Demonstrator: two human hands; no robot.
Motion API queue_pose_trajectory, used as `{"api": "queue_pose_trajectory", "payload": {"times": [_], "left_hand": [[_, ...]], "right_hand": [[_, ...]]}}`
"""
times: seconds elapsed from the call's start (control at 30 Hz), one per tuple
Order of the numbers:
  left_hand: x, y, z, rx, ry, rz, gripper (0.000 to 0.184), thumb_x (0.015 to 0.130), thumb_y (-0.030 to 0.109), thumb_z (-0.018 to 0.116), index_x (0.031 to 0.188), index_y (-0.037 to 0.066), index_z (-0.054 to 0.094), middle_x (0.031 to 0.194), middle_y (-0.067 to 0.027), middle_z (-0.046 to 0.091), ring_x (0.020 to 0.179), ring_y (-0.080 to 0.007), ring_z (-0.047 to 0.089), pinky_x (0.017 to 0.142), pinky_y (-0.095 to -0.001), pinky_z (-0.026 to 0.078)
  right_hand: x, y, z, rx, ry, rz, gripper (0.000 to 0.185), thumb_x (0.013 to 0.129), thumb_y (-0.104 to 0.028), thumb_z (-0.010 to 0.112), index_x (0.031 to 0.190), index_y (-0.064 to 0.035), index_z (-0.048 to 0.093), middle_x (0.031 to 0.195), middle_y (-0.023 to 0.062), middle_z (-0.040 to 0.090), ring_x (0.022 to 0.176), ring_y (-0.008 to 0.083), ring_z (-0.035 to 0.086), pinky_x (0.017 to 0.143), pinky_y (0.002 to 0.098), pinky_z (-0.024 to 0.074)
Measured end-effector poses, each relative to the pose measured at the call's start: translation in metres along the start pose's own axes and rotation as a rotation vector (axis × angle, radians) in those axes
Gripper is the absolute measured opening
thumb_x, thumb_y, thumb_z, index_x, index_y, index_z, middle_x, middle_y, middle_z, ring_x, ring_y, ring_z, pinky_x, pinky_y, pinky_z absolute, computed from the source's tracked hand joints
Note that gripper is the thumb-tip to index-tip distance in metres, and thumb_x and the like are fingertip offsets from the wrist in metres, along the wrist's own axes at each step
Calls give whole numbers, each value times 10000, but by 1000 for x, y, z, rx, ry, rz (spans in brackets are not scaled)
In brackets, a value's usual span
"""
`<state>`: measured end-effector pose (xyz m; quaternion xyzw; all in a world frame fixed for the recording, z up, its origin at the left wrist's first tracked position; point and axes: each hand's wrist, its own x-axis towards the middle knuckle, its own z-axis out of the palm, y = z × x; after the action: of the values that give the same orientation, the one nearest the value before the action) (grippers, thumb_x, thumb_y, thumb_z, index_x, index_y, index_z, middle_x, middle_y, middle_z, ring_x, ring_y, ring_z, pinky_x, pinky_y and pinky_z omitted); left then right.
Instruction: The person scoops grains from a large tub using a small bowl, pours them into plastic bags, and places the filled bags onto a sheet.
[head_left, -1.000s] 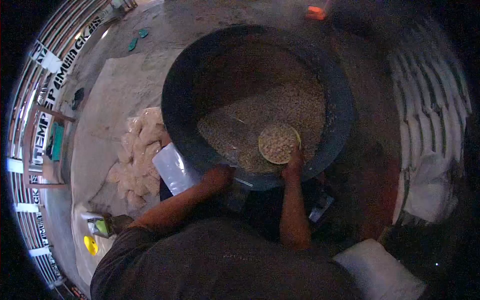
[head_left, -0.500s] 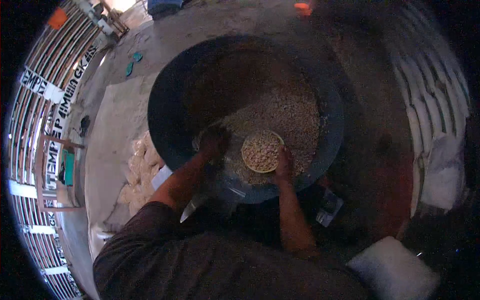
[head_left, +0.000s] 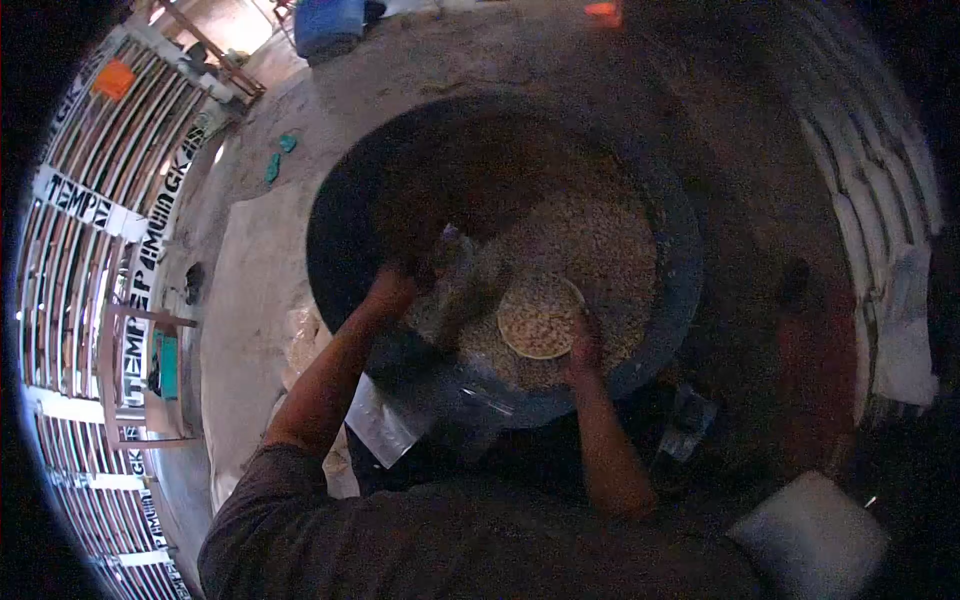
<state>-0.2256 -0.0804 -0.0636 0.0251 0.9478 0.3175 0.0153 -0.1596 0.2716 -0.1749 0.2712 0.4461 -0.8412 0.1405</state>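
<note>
A large dark round tub [head_left: 675,315] holds a heap of pale beans [head_left: 600,240]. My right hand [head_left: 586,345] grips the right edge of a round bowl [head_left: 541,318] full of beans, held over the heap. Over the left part of the tub is my left hand [head_left: 398,285], its fingers in shadow and closed at a clear plastic bag [head_left: 455,255], which hangs over the beans. Flat plastic bags [head_left: 385,425] lie by the near left side of the tub.
Filled bags [head_left: 303,340] lie on a pale sheet [head_left: 245,260] at the left. A white sack [head_left: 815,535] is at the lower right. Stacked pale sacks [head_left: 860,230] line the right side. Green sandals [head_left: 273,166] and a blue barrel [head_left: 328,28] are farther back.
My left hand has moved from the tub's near rim up over its left part, and the clear bag now shows there. My right hand still holds the full bowl. The view has shifted.
</note>
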Motion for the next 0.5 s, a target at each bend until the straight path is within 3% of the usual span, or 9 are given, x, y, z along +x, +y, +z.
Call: {"api": "queue_pose_trajectory", "payload": {"times": [0.07, 0.17, 0.37, 0.5], "left_hand": [[-24, 51, -36, -494, 16, -320, 420, 952, 362, 671, 1172, 15, 582, 960, -87, 638, 853, -215, 614, 800, -374, 509], [-61, 67, -73, -519, 20, -326, 367, 966, 385, 654, 1089, 45, 588, 876, -8, 599, 766, -129, 589, 734, -309, 519], [-158, 66, -110, -1064, 175, -608, 271, 984, 359, 626, 1060, 100, 597, 846, -5, 599, 741, -138, 619, 686, -331, 556], [-229, 28, -111, -952, 221, -788, 299, 990, 362, 614, 1124, 96, 593, 930, -60, 663, 755, -170, 660, 681, -344, 563]], "right_hand": [[25, 24, -22, -185, -12, -121, 779, 975, -491, 564, 1537, -52, 252, 1507, 208, 356, 1351, 361, 426, 1098, 560, 374], [-16, -14, 15, -75, 9, -47, 757, 982, -484, 550, 1531, -50, 259, 1480, 213, 380, 1330, 366, 449, 1068, 561, 409], [-60, -52, 58, -28, 108, 33, 715, 1000, -477, 511, 1517, -42, 276, 1431, 214, 425, 1284, 368, 500, 1015, 559, 467], [-28, -26, 21, -154, -137, -67, 739, 999, -515, 493, 1521, -40, 276, 1438, 213, 422, 1286, 368, 499, 1027, 561, 457]]}}
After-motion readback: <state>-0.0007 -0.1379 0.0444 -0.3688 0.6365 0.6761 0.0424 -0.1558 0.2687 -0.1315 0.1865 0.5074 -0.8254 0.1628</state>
